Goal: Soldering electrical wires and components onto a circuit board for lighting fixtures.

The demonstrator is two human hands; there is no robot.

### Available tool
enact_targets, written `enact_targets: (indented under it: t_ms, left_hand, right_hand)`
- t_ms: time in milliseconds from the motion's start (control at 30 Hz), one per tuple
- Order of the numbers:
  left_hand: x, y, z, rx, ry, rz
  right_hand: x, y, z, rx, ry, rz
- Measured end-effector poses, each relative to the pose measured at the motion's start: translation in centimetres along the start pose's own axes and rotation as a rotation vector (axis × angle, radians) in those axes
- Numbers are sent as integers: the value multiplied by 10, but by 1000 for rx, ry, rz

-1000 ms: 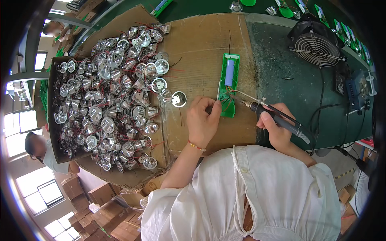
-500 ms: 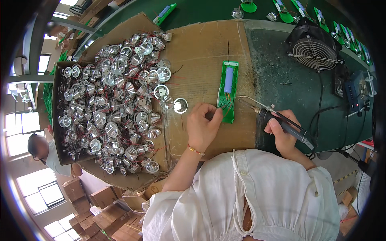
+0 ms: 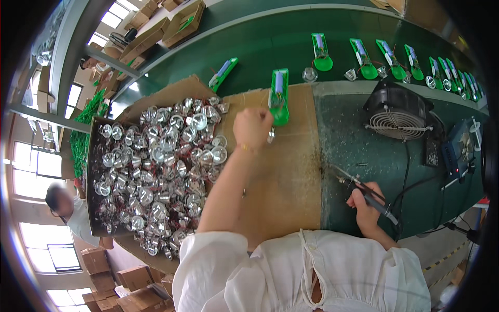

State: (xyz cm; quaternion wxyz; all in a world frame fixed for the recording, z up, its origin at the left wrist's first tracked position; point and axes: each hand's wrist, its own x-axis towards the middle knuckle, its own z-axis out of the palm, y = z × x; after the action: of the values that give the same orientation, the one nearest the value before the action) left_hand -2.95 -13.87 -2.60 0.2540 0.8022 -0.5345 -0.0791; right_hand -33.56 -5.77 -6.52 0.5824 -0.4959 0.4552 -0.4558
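Note:
My left hand (image 3: 252, 127) is stretched forward over the brown cardboard sheet (image 3: 288, 182), closed on the lower end of a green circuit board (image 3: 279, 96) that carries a blue cylinder. A small silver reflector cup (image 3: 271, 136) hangs beside that hand. My right hand (image 3: 366, 205) rests near the front of the bench, gripping a soldering iron (image 3: 364, 190) whose tip points up and to the left. The two hands are far apart.
A box (image 3: 96, 182) heaped with shiny reflector cups (image 3: 156, 166) fills the left. Several green boards (image 3: 364, 52) lie on the green belt at the back. A black fan (image 3: 397, 117) and a soldering station (image 3: 462, 151) stand at right. Another person (image 3: 65, 208) sits lower left.
My left hand has reached forward, carrying the green board from the middle of the cardboard to its far edge. My right hand with the iron has drawn back toward me.

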Motion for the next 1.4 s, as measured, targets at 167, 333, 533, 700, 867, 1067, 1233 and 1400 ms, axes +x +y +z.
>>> enact_targets:
  t_ms: [167,333,533,700,867,1067,1233,1400]
  left_hand:
    - [118,-30,24,155,172,110]
    - [170,-69,7,612,-1,-311]
    - [167,-70,-16,671,-24,7]
    - [86,10,-40,242,-26,259]
    - [-71,24,-18,52,-303,245]
    - [-133,12,-10,-29,169,171]
    - [-87,-56,-39,720,224,266]
    - [-63,-63,-38,918,58,318]
  right_hand:
    - [1,3,2,39,-8,62]
    - [6,1,2,2,23,98]
    - [5,0,0,-14,1,99]
    - [11,3,2,46,29,103]
    - [12,-5,6,32,67,99]
    - [9,-1,6,25,3,-12]
    - [-1,-3,9,3,-20,-57]
    - [-6,-2,11,-7,9,-95]
